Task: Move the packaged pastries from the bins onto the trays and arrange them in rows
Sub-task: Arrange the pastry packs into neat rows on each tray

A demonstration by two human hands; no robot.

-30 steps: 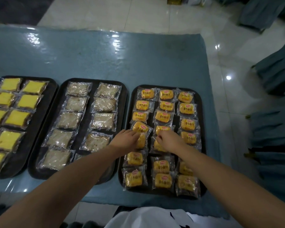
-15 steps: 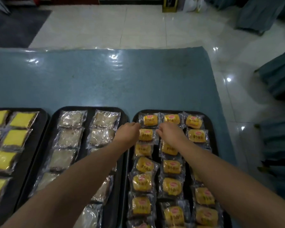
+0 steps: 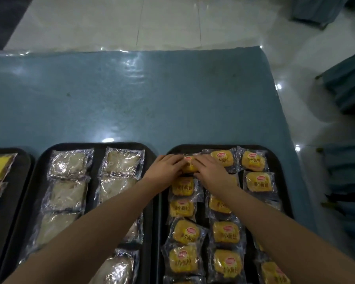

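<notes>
Both hands, the left hand [image 3: 164,171] and right hand [image 3: 212,172], are pinching the far-left yellow bun packet [image 3: 189,165] from either side, apparently squaring it into its row on the right tray [image 3: 283,193].

Glossy white tile floor [image 3: 111,23] at 12 o'clock, teal-draped furniture [image 3: 344,89] around 3, shiny blue tabletop [image 3: 131,95].
</notes>
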